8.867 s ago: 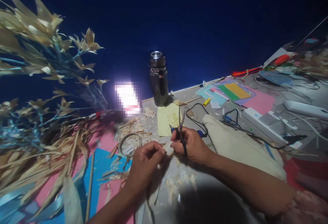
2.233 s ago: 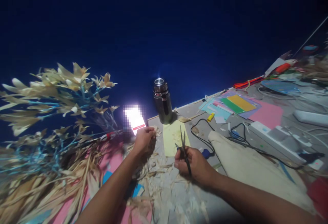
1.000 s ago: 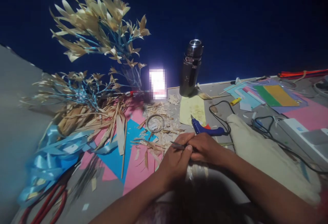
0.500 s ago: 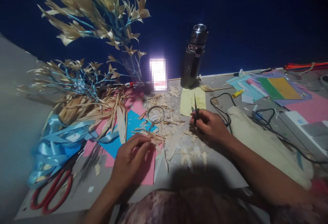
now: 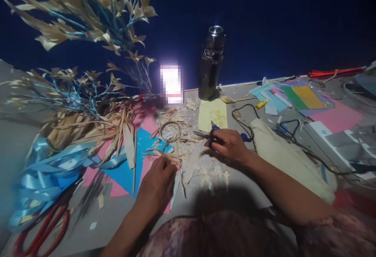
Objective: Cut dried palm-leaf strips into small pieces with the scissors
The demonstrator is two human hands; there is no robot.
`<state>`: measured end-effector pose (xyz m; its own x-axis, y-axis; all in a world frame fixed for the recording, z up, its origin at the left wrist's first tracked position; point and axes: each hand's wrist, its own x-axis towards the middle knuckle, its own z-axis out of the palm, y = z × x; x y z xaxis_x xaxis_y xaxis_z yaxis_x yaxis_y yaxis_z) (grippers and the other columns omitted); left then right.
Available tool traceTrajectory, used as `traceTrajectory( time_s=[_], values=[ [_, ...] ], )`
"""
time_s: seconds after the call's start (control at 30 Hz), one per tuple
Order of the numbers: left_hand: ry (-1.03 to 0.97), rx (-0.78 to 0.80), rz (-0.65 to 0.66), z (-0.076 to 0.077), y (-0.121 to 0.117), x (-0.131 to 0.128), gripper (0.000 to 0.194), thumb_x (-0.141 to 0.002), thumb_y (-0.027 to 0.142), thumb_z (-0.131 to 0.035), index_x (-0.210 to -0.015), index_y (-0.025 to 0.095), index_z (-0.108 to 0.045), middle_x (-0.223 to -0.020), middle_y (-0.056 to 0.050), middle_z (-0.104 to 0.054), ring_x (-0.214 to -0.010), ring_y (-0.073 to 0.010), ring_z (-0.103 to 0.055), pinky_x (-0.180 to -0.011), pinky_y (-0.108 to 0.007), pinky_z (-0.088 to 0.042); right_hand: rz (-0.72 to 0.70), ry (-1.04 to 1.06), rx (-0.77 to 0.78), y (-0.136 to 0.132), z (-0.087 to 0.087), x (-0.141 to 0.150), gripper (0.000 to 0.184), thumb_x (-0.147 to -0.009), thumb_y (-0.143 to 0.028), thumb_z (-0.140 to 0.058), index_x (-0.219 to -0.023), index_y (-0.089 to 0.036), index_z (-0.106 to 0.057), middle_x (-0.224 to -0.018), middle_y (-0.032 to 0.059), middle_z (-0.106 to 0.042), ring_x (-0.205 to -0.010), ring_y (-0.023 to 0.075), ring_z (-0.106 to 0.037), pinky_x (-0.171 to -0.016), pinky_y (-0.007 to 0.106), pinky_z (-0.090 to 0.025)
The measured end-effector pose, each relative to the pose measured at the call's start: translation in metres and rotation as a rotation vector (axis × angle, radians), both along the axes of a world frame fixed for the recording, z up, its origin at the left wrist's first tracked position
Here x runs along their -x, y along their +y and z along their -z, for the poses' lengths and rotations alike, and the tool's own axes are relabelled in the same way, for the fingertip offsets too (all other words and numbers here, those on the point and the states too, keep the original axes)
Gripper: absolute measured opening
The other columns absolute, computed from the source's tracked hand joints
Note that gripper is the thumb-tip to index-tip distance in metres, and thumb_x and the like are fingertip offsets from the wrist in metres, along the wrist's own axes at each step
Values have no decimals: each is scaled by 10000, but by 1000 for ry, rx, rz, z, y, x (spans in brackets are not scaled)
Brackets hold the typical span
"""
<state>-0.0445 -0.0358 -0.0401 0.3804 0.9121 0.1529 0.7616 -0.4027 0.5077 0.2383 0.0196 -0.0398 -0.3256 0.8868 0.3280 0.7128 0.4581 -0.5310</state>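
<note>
My right hand [image 5: 227,143] is closed around a small pair of dark scissors [image 5: 202,134], blades pointing left over the scraps. Behind and partly under that hand lies a blue glue gun [image 5: 216,126], its nozzle on the yellow paper [image 5: 210,112]. My left hand [image 5: 158,180] is low over the pink paper [image 5: 143,171], fingers curled in and pressed together beside dried husk scraps [image 5: 188,147]. Whatever its fingertips may hold is hidden. A tape ring [image 5: 170,131] lies on the scraps between the hands. Cut husk pieces [image 5: 214,174] lie nearer to me.
Left are dried-husk flowers on blue stems [image 5: 79,96], blue ribbon [image 5: 44,182] and red-handled scissors [image 5: 44,229]. A dark flask [image 5: 210,69] stands at the back beside a bright screen [image 5: 172,82]. Right are a cream cloth [image 5: 288,163], black cable [image 5: 235,113] and white power strip [image 5: 329,143].
My right hand turned the scissors from upright to pointing left, uncovering the blue glue gun. My left fingers curled in over the scraps. The view swung slightly right.
</note>
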Motion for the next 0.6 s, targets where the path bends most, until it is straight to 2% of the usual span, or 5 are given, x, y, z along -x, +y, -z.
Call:
traceTrajectory(
  time_s=[0.2,0.37,0.43,0.6],
  values=[
    [55,96,74,-9,4,15,192,-945,223,-455,-846,204,-618,-854,-70,-639,-823,-218,-616,-724,-319,-473,8,111,63,0,0,3,237,-847,-259,-601,-627,-196,-542,-568,-18,-520,-537,120,-440,-570,251,-273],
    [180,331,78,-26,12,30,245,-907,192,-445,-765,234,-640,-805,-46,-697,-714,-212,-638,-631,-296,-432,6,131,80,0,0,4,234,-850,-274,-617,-641,-193,-546,-570,-27,-515,-539,113,-428,-572,247,-276],
    [168,368,70,-34,18,28,235,-902,236,-471,-756,240,-655,-786,-46,-703,-689,-216,-631,-618,-297,-423,12,118,85,0,1,4,229,-841,-263,-615,-635,-193,-544,-574,-25,-517,-547,115,-428,-576,247,-283],
    [8,395,70,-52,30,10,245,-904,308,-466,-838,236,-691,-849,-64,-711,-790,-236,-637,-715,-321,-456,1,139,50,1,5,3,248,-859,-276,-619,-640,-186,-546,-571,-32,-513,-534,106,-433,-551,236,-280]
  ],
)
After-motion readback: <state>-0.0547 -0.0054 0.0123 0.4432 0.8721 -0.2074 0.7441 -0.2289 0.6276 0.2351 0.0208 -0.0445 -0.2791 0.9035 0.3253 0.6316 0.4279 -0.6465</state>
